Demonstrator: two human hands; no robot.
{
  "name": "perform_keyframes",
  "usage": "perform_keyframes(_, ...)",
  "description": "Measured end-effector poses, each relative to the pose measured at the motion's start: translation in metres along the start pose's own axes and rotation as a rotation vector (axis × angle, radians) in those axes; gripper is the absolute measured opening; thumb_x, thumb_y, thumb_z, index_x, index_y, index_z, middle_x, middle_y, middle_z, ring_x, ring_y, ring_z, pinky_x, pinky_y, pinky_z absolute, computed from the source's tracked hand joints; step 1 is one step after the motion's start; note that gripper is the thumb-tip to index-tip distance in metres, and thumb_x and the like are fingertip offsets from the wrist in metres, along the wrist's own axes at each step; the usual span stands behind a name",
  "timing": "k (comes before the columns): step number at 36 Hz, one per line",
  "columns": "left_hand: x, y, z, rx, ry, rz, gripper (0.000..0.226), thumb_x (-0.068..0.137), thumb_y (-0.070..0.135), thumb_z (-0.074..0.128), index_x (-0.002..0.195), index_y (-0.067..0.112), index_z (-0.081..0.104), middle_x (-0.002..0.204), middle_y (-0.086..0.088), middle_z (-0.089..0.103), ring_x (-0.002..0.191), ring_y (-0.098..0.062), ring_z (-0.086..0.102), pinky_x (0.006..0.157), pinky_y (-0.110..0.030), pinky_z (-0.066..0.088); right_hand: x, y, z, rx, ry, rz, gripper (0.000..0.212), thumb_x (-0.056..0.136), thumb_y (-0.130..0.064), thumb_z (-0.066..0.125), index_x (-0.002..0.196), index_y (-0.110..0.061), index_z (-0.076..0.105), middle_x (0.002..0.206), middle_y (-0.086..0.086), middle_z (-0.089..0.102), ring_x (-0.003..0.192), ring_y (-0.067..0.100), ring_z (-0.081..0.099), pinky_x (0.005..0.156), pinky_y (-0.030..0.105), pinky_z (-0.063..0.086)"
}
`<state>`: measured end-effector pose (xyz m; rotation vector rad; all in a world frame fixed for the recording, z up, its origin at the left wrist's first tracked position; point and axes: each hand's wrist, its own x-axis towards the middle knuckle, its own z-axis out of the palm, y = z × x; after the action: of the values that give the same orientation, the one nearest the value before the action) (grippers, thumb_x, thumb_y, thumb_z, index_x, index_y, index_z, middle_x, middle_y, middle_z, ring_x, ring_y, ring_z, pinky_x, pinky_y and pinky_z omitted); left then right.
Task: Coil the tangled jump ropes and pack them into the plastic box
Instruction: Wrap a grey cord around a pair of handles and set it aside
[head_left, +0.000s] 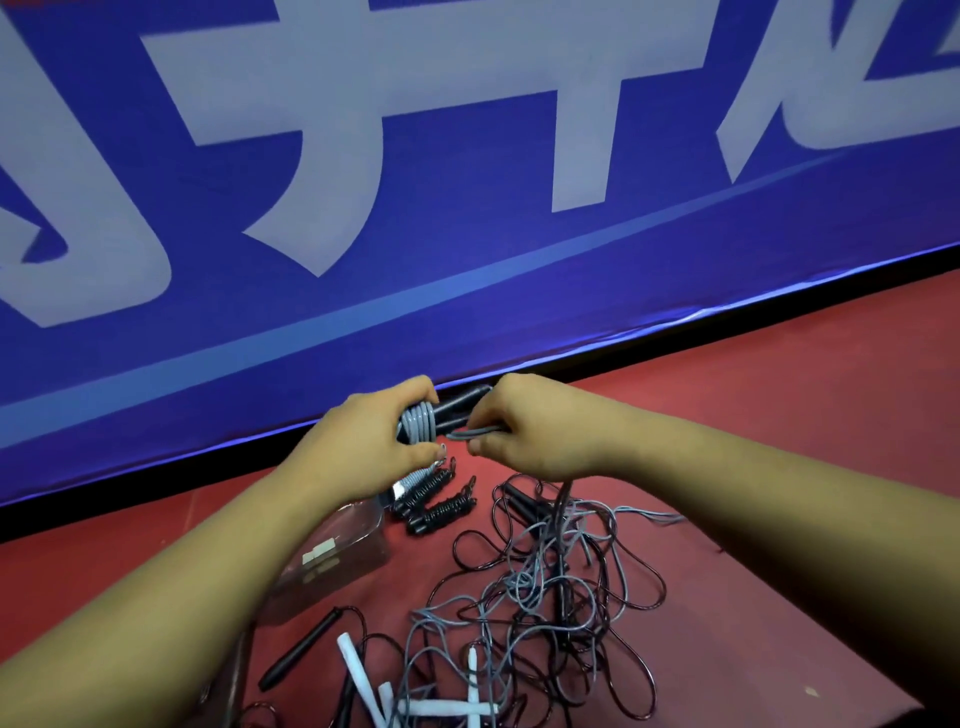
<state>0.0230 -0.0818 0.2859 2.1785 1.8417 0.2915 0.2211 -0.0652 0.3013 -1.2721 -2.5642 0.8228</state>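
My left hand (376, 441) grips a pair of black jump-rope handles (460, 408) with grey cord wound round them in several turns (420, 423). My right hand (511, 428) pinches the free grey cord (480, 432) beside that coil; the cord trails down to a tangle of grey and black ropes (550, 582) on the red floor. Three coiled ropes (434, 496) lie on the floor below my hands. The clear plastic box (337, 551) lies left of them, partly hidden by my left forearm.
A blue banner with large pale characters (467, 182) stands along the floor just behind my hands. Loose black handles (298, 649) and white handles (358, 670) lie at the bottom of the view. Bare red floor (779, 415) stretches to the right.
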Motion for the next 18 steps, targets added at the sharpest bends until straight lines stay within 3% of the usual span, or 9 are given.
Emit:
perform_keyframes(2,0.000,0.004,0.002,0.067,-0.024,0.036,0.036,0.083,0.050,0.070,0.110,0.041,0.048,0.069,0.007,0.052,0.070,-0.018,0.051,0.062,-0.031,0.039,0.000,-0.001,-0.002,-0.063,0.038,-0.036,0.031,0.094,-0.021,0.058,0.064,-0.018,0.055,0.056,0.001,0.049,0.053,0.018,0.044,0.057,0.036,0.041)
perform_keyframes(4,-0.002,0.009,0.001,0.096,-0.078,0.068,0.036,0.085,0.051,0.068,0.114,0.044,0.049,0.074,0.010,0.054,0.071,-0.014,0.051,0.067,-0.031,0.042,-0.001,-0.001,-0.004,-0.106,0.070,-0.057,0.027,0.093,-0.022,0.060,0.067,-0.023,0.053,0.058,-0.002,0.052,0.055,0.014,0.047,0.058,0.037,0.043)
perform_keyframes(7,-0.004,0.015,0.000,0.108,-0.137,0.112,0.039,0.086,0.050,0.067,0.120,0.051,0.048,0.074,0.014,0.054,0.070,-0.008,0.050,0.073,-0.031,0.047,-0.002,-0.001,-0.007,-0.140,0.097,-0.074,0.016,0.090,-0.022,0.063,0.075,-0.022,0.063,0.065,-0.003,0.061,0.063,0.013,0.055,0.062,0.035,0.047)
perform_keyframes(9,-0.006,0.018,0.000,0.108,-0.154,0.156,0.043,0.085,0.050,0.067,0.124,0.055,0.046,0.072,0.011,0.054,0.067,-0.010,0.050,0.066,-0.030,0.044,-0.001,0.002,-0.006,-0.127,0.122,-0.089,0.008,0.088,-0.022,0.065,0.087,-0.019,0.072,0.078,-0.003,0.071,0.075,0.015,0.064,0.069,0.037,0.053)
perform_keyframes(11,-0.008,0.019,0.001,0.029,-0.171,0.199,0.040,0.083,0.048,0.069,0.118,0.054,0.052,0.063,0.009,0.054,0.057,-0.006,0.048,0.055,-0.027,0.034,-0.001,0.004,-0.006,-0.078,0.146,-0.087,0.009,0.086,-0.022,0.068,0.092,-0.020,0.075,0.083,-0.003,0.073,0.080,0.015,0.067,0.072,0.040,0.055)
perform_keyframes(14,-0.011,0.024,0.002,-0.088,-0.176,0.185,0.031,0.076,0.060,0.073,0.102,0.053,0.057,0.057,0.026,0.054,0.050,0.004,0.046,0.051,-0.024,0.028,-0.001,0.005,-0.007,-0.018,0.164,-0.095,0.008,0.085,-0.021,0.069,0.091,-0.021,0.075,0.083,-0.004,0.074,0.080,0.014,0.068,0.073,0.041,0.056)
perform_keyframes(16,-0.011,0.025,0.004,-0.094,-0.158,0.167,0.035,0.069,0.073,0.069,0.097,0.054,0.059,0.054,0.019,0.054,0.049,0.000,0.045,0.051,-0.026,0.030,-0.001,0.003,-0.007,0.008,0.162,-0.113,0.008,0.085,-0.019,0.069,0.091,-0.020,0.075,0.083,-0.004,0.074,0.080,0.014,0.068,0.073,0.040,0.056)
perform_keyframes(18,-0.011,0.024,0.006,-0.089,-0.117,0.152,0.029,0.072,0.071,0.067,0.092,0.051,0.060,0.056,0.011,0.055,0.049,-0.004,0.046,0.052,-0.027,0.034,-0.002,0.001,-0.007,0.025,0.163,-0.129,0.008,0.085,-0.019,0.070,0.090,-0.019,0.076,0.084,-0.004,0.075,0.081,0.012,0.068,0.074,0.038,0.055)
